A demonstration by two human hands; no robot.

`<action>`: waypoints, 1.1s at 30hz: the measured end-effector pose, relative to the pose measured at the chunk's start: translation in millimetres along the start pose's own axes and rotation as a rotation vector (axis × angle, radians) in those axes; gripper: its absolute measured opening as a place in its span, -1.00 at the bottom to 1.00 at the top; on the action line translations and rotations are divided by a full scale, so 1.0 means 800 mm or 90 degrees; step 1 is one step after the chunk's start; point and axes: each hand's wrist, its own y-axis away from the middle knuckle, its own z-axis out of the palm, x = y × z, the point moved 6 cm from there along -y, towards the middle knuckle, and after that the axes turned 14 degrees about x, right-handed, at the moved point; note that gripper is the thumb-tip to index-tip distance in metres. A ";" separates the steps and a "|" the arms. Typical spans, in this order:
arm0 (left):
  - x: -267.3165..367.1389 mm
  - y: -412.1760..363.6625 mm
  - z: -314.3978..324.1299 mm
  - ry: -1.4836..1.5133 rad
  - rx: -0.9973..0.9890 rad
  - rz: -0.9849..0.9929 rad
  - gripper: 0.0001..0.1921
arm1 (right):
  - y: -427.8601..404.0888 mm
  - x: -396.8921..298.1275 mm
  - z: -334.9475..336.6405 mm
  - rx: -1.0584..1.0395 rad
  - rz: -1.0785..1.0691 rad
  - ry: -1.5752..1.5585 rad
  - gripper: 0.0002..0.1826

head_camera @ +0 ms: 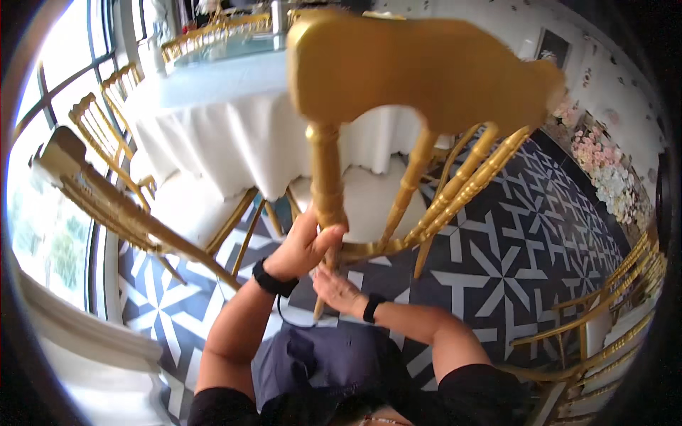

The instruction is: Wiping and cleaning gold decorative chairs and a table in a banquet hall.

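A gold wooden chair (426, 80) with a spindled back looms before me, its curved top rail high and close. My left hand (309, 242) is wrapped around the lower part of its near back post (326, 175). Just below, my right hand (338, 292) lies against the chair's leg; whether its fingers close around the leg cannot be made out. The lower end of that leg (318, 309) shows beneath the hand. Beyond the spindles is the chair's pale seat (367, 186), near the hanging white tablecloth (213, 138).
Another gold chair (128, 213) stands close on the left, with more gold chairs (98, 125) beyond it. A round table carries a glass top (229, 53). More chairs (602, 309) stand at right, over patterned tiles (501, 277). Flowers (597, 152) line the wall; windows (53, 223) fill the left side.
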 end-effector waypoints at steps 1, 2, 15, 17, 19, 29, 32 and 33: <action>-0.001 0.003 -0.001 0.016 -0.002 -0.004 -0.47 | -0.004 0.003 -0.004 -0.025 0.002 -0.014 -0.65; -0.001 0.002 -0.001 0.024 -0.001 -0.006 -0.48 | -0.004 0.011 -0.017 0.017 0.014 0.032 -0.69; 0.013 0.002 -0.004 0.126 -0.020 -0.071 -0.47 | -0.020 0.114 -0.125 0.268 0.092 -0.191 -0.70; 0.009 0.002 -0.004 0.122 -0.028 -0.070 -0.47 | -0.015 0.095 -0.099 0.296 0.092 -0.187 -0.69; -0.004 0.006 -0.007 0.071 0.008 -0.078 -0.48 | -0.011 0.079 -0.088 0.245 0.057 -0.133 -0.70; -0.009 0.022 0.000 0.079 0.141 0.000 -0.56 | 0.050 0.048 -0.056 0.010 0.039 -0.872 -0.90; -0.039 0.054 -0.025 -0.106 0.100 -0.063 -0.54 | 0.064 0.084 -0.078 -0.170 0.006 -0.849 -0.80; -0.045 0.052 -0.026 -0.185 0.065 -0.094 -0.55 | 0.069 0.095 -0.083 -0.172 0.006 -0.858 -0.80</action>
